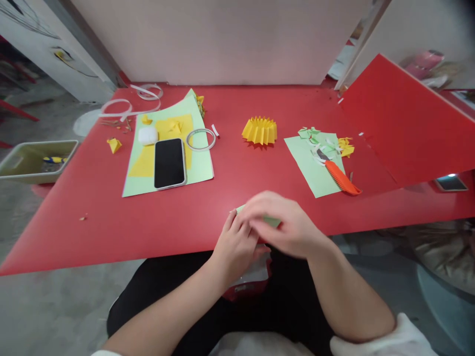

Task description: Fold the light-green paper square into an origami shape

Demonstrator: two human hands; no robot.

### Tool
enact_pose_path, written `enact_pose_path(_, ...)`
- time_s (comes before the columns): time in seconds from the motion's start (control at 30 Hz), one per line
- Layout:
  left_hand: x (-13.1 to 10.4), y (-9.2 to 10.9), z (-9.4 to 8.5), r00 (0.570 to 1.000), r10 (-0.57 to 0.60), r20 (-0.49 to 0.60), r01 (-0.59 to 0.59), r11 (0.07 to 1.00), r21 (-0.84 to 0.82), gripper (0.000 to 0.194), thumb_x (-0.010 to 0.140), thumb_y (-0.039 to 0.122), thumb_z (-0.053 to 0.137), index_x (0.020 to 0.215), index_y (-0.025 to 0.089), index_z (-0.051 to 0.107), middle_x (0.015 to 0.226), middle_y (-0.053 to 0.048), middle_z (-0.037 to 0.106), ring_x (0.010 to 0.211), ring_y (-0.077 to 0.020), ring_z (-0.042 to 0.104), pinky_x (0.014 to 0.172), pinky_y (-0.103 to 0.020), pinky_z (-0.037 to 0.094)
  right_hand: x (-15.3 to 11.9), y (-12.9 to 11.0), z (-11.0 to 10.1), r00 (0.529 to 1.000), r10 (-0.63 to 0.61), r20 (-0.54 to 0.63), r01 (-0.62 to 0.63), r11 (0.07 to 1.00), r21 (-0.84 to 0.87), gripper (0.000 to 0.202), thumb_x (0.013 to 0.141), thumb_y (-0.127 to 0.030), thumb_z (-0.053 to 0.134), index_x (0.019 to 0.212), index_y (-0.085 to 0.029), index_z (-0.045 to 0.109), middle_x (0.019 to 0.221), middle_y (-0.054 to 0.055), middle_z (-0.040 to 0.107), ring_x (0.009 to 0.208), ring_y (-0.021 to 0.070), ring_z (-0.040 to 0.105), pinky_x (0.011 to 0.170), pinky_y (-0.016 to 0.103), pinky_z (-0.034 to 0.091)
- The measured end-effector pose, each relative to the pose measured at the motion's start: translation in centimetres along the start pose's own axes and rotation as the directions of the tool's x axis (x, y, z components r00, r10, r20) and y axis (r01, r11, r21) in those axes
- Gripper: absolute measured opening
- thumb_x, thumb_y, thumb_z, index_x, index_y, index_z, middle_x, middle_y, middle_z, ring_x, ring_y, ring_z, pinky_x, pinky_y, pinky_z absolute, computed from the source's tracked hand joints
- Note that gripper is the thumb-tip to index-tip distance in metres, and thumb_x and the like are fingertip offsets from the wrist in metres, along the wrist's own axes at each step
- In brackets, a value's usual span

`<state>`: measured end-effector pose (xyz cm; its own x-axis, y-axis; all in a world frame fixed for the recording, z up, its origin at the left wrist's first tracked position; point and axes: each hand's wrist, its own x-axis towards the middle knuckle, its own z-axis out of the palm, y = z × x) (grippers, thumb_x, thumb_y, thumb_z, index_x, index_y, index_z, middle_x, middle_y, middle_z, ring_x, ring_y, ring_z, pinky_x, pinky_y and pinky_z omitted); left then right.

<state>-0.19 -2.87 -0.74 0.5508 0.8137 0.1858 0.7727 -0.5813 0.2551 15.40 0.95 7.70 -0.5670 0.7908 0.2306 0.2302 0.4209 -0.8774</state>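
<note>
At the table's front edge, a small piece of green paper lies mostly hidden under my two hands. My left hand has its fingers bent together over the paper, holding it against the table. Slightly blurred, my right hand crosses over the left fingertips with thumb and fingers closed on the paper. A yellow pleated paper ring stands farther back. To the right, an orange-handled utility knife rests on a green sheet among green paper scraps.
Left on the red table, a phone, a white case and a tape roll lie on green and yellow sheets. A red board slants up at right. A green bin stands beyond the left edge.
</note>
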Motion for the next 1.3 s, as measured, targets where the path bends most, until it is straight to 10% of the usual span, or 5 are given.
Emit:
enact_pose_path(0.2, 0.0, 0.9, -1.0, 0.995, 0.020, 0.102, -0.039, 0.981, 0.188, 0.060, 0.090, 0.046, 0.037, 0.132, 0.004, 0.041, 0.132, -0.017, 0.050, 0.121, -0.0333, 0.044, 0.103, -0.047, 0.034, 0.7, 7.1, -0.9, 0.990, 0.126, 0.063, -0.066, 0.808, -0.586, 0.032, 0.088, -0.025, 0.048, 0.118, -0.020, 0.058, 0.123, 0.008, 0.057, 0.117, 0.0245, 0.047, 0.099, 0.044, 0.039)
enact_pose_path(0.73, 0.1, 0.0, -1.6, 0.999, 0.045, 0.030, -0.047, 0.995, 0.083, 0.053, 0.089, 0.044, 0.041, 0.128, 0.007, 0.043, 0.121, -0.015, 0.055, 0.117, -0.0303, 0.047, 0.101, -0.046, 0.038, -0.3, 7.3, -0.4, 0.990, -0.139, -0.029, 0.079, 0.706, -0.704, 0.024, 0.089, -0.015, 0.044, 0.082, -0.017, 0.066, 0.080, 0.006, 0.060, 0.081, 0.0179, 0.049, 0.075, 0.032, 0.043)
enact_pose_path(1.3, 0.2, -1.3, -1.7, 0.996, 0.089, 0.030, -0.091, 0.995, 0.049, 0.043, 0.089, 0.037, 0.047, 0.124, 0.011, 0.050, 0.137, -0.021, 0.043, 0.130, -0.0326, 0.036, 0.105, -0.049, 0.035, -2.0, 7.9, 0.1, 0.979, -0.200, -0.031, 0.120, 0.695, -0.709, 0.015, 0.085, -0.015, 0.053, 0.091, -0.016, 0.066, 0.089, 0.006, 0.068, 0.084, 0.0177, 0.059, 0.072, 0.031, 0.047)
